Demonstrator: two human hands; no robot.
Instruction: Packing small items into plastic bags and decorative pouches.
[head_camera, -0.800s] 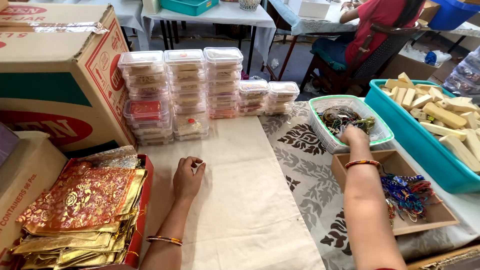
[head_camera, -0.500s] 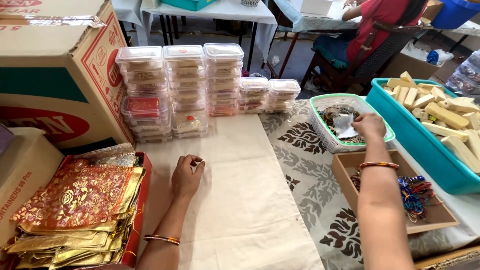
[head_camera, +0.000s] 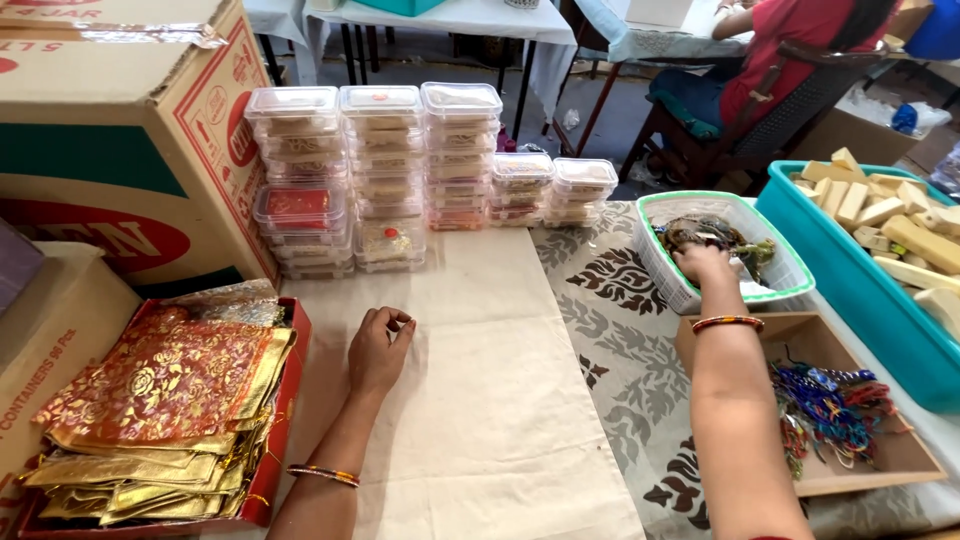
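Observation:
My left hand (head_camera: 378, 348) rests on the cream cloth (head_camera: 480, 400), fingers curled loosely, with nothing visible in it. My right hand (head_camera: 705, 264) reaches into a white basket with a green rim (head_camera: 790, 262), fingers down among dark tangled threads (head_camera: 712, 237); whether it grips any of them is hidden. An orange bangle sits on that wrist.
Stacks of clear lidded boxes (head_camera: 380, 170) stand at the back. A red tray of gold and red pouches (head_camera: 150, 410) lies at left beside a large cardboard carton (head_camera: 120, 140). A wooden box of coloured threads (head_camera: 830, 410) and a teal tub of pale blocks (head_camera: 890, 230) are at right. A seated person (head_camera: 790, 60) is behind.
My right hand lifted a little above the basket, then dropped back down into the threads. My left hand has stayed where it was.

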